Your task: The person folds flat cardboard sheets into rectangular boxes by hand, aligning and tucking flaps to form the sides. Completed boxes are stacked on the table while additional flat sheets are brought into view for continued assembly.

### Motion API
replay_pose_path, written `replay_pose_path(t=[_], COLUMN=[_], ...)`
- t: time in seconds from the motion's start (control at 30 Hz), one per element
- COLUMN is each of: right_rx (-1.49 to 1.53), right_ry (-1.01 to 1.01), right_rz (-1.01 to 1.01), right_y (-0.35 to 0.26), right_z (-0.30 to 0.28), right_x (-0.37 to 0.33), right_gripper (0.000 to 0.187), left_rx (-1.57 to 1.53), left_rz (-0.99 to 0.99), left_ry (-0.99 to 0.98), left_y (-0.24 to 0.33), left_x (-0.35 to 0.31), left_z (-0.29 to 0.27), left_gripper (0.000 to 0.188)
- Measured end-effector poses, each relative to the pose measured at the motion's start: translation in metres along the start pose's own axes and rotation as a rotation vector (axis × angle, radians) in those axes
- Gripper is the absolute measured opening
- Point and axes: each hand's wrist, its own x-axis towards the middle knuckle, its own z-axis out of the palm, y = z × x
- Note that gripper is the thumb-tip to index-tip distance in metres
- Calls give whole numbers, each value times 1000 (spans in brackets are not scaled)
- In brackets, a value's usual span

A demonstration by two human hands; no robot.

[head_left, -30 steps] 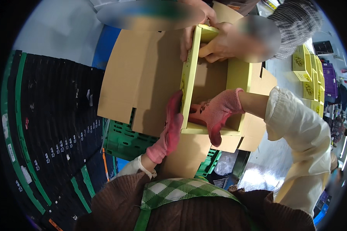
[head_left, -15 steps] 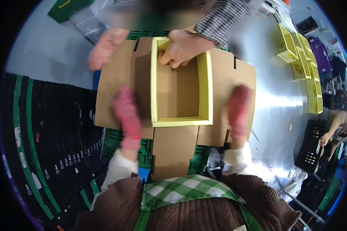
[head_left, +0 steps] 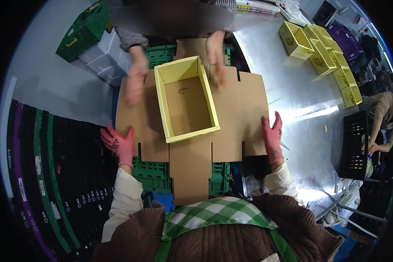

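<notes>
A flat, unfolded sheet of brown cardboard (head_left: 231,113) lay spread over green plastic crates (head_left: 155,172), its long tongue reaching down toward the person's apron, and an open yellow-rimmed box (head_left: 185,99) with a brown inside and a small oval hand slot sat on the middle of it, slightly turned. The left hand (head_left: 118,142), in a pink glove, rested at the left edge of the cardboard near its lower left corner, fingers spread and pointing up, touching or just over the edge; which of the two could not be told. The right hand (head_left: 272,136), also in a pink glove, lay at the right edge of the sheet, fingers straight and only slightly apart, holding nothing. Across the sheet, a co-worker's hands pressed on its far part: one hand (head_left: 134,81) on the flap left of the box, the other hand (head_left: 216,59) just beside the box's far right corner, both blurred. To the right stretched a shiny metal bench (head_left: 301,100), with a row of small yellow boxes (head_left: 318,50) along its far right edge and purple boxes (head_left: 345,39) beyond them. A dark green crate (head_left: 81,32) stood at the upper left beside white boxes (head_left: 102,61), and black stacked trays (head_left: 52,183) filled the left side.
</notes>
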Motion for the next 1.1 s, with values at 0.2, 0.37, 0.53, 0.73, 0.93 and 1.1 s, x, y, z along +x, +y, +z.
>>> replay_pose_path(t=[0.2, 0.37, 0.53, 0.73, 0.93, 1.1], right_rx=[-363, -241, -443, -629, -560, -658], right_ry=[-321, -367, -318, -188, -36, -344], right_rz=[223, 210, 138, 114, -456, -584], right_y=[30, 34, 14, -23, -43, -79], right_z=[-16, -19, -20, -26, -2, 70], right_x=[7, 11, 1, -12, -35, -81], right_gripper=[77, 56, 55, 52, 41, 28], left_rx=[-375, -337, -366, -29, -313, -402], left_rz=[-233, -158, -25, 100, 451, 490], left_ry=[-596, -594, -511, -276, -444, -488], left_y=[-51, -34, -40, -12, 40, 61], left_x=[23, 24, 24, 16, -32, -56], left_z=[11, -25, -42, -77, -81, -32], left_gripper=[94, 73, 64, 66, 31, 36])
